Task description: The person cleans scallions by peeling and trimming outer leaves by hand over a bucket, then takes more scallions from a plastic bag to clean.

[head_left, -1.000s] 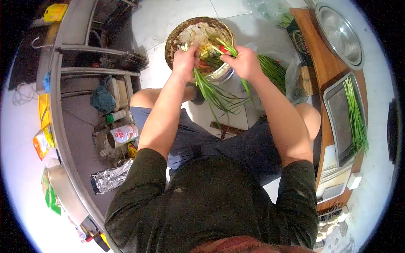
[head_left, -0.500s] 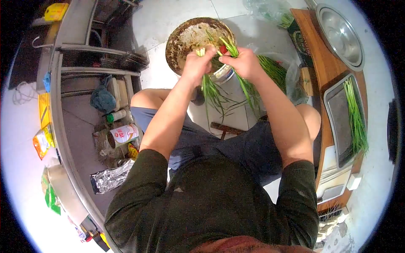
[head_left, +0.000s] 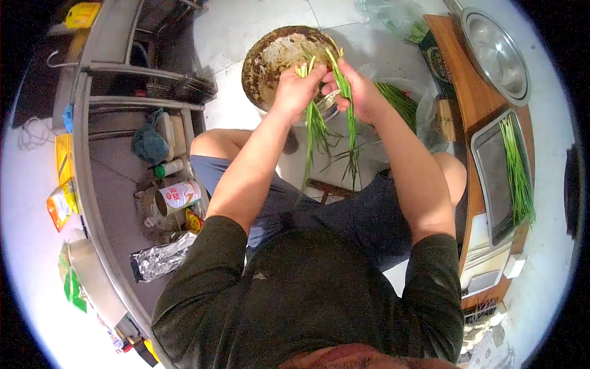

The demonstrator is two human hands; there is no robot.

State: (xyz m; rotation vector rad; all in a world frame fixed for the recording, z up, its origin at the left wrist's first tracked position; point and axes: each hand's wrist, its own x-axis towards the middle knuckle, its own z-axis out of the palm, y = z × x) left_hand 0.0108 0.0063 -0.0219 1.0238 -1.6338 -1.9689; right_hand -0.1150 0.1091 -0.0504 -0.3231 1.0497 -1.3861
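My left hand (head_left: 297, 91) is closed round a small bunch of green stalks (head_left: 316, 128), pale ends up and leaves hanging down. Another bunch (head_left: 351, 138) hangs from my right hand (head_left: 357, 93), whose thumb presses on the stalks. Both hands are close together over the near right side of a stained round bin (head_left: 261, 83) on the floor. More green stalks (head_left: 398, 101) lie in a clear plastic bag to the right. A metal tray (head_left: 491, 178) holds a neat row of long stalks (head_left: 516, 169).
At the right, a wooden board (head_left: 452, 55) carries the tray and a steel bowl (head_left: 495, 52). A shelf unit (head_left: 117, 178) on the left holds a can (head_left: 181, 195), a blue cloth (head_left: 149, 138) and crumpled foil (head_left: 161, 257). My knees flank the floor before the bin.
My left hand has moved right, towards my right hand, with its bunch. The bunch in my right hand now hangs straighter down, and that hand has turned a little.
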